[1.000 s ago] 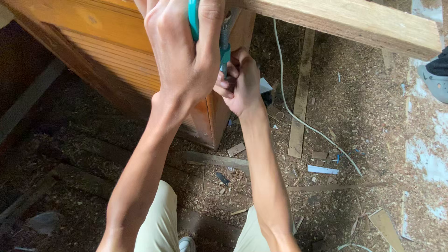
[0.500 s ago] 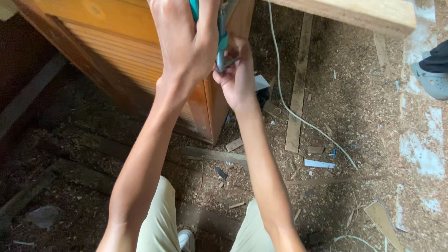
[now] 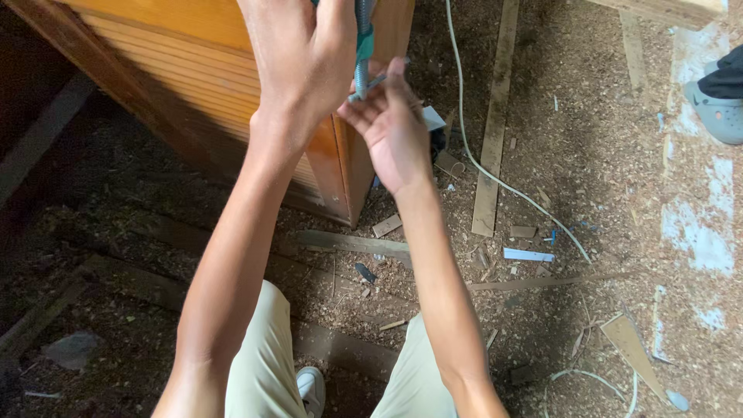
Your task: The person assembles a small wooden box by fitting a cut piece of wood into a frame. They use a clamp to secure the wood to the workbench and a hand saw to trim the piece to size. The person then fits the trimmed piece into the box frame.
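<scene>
My left hand (image 3: 302, 62) is raised at the top of the view, shut on a teal power tool (image 3: 364, 39) that it mostly hides. A grey metal end (image 3: 361, 76) of the tool hangs below the fist. My right hand (image 3: 396, 131) sits just under and to the right of it, palm up with the fingers spread and the fingertips touching that metal end. A thin grey piece seems to lie across these fingertips, too small to tell. Both hands hover in front of the corner of an orange wooden cabinet (image 3: 193, 70).
Sawdust and wood scraps cover the floor. A long wooden slat (image 3: 494, 131) and a white cable (image 3: 503, 184) lie to the right. Another person's grey shoe (image 3: 716, 112) is at the right edge. A timber beam (image 3: 673, 9) crosses the top right. Dark boards (image 3: 348, 244) lie near my knees.
The view has shifted so the hands sit higher in frame. My right hand has opened from a closed grip at the tool's tip to spread fingers. My left hand keeps its grip.
</scene>
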